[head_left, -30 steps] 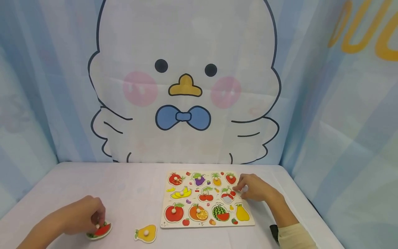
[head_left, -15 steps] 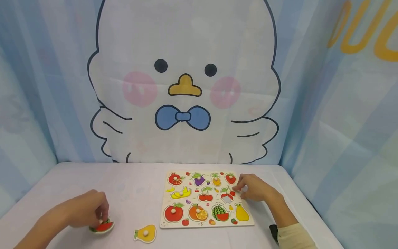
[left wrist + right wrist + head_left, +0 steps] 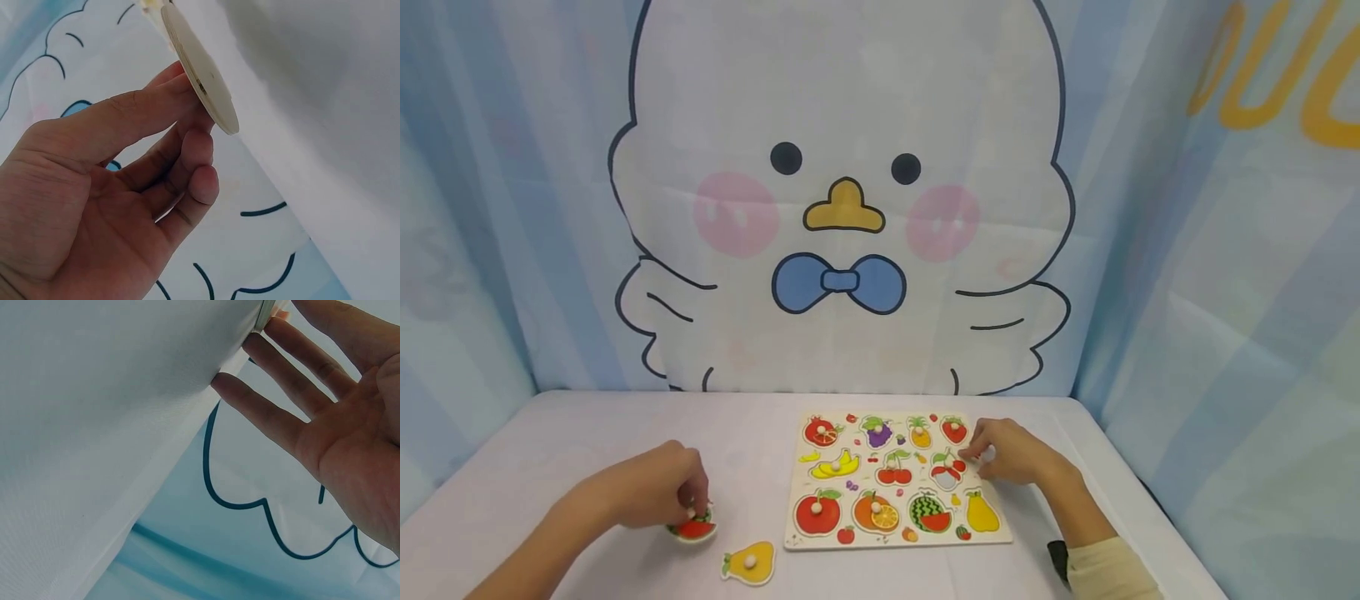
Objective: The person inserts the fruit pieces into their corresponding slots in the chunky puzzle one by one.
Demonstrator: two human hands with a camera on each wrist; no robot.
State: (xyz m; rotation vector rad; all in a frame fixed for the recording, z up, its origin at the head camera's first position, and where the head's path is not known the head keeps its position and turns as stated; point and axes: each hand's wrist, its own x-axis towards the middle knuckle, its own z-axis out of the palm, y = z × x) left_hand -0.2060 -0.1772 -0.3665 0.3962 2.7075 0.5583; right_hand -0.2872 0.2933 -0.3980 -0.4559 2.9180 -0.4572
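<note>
My left hand [image 3: 655, 492] pinches the knob of a watermelon puzzle piece [image 3: 694, 531] and holds it tilted just over the table, left of the pear piece. The left wrist view shows the plain back of the watermelon piece [image 3: 203, 69] at the fingertips. A yellow pear puzzle piece [image 3: 762, 558] lies flat near the board's lower left corner. My right hand [image 3: 1011, 452] touches the right edge of the fruit puzzle board [image 3: 934, 540]. In the right wrist view its fingers [image 3: 269, 415] are stretched out, tips against the tabletop and the board's edge.
On the board, knobbed pieces such as the apple [image 3: 827, 523] and orange [image 3: 865, 521] sit in place. The printed watermelon [image 3: 929, 510] and pear [image 3: 981, 512] spots show no knobs. A white cloth covers the table [image 3: 625, 417]; a printed duck curtain [image 3: 842, 350] hangs behind it.
My left hand has carried the watermelon piece to the right, toward the pear piece and the board. My right hand has stayed at the board's edge.
</note>
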